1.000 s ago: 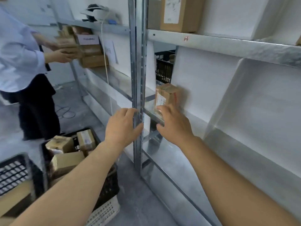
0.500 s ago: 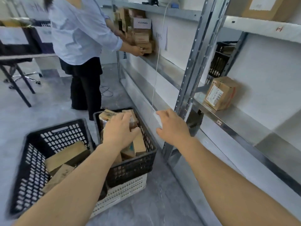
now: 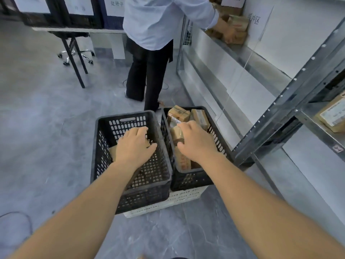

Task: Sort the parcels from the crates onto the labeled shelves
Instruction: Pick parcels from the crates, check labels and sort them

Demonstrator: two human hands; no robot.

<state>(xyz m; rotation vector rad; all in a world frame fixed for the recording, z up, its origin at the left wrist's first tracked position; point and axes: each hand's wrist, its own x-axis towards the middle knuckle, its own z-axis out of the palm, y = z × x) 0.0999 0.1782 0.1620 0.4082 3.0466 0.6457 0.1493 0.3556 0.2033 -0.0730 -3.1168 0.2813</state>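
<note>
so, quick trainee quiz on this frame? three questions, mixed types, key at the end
1. True or false: the right black crate stands directly on the floor.
2. Which one is the left hand reaching into? A. the left black crate B. the right black crate C. a shelf
3. Fill in: the right black crate shows ___ parcels than the left black crate.

Key:
1. False. A white crate lies under it.
2. A.
3. More.
</note>
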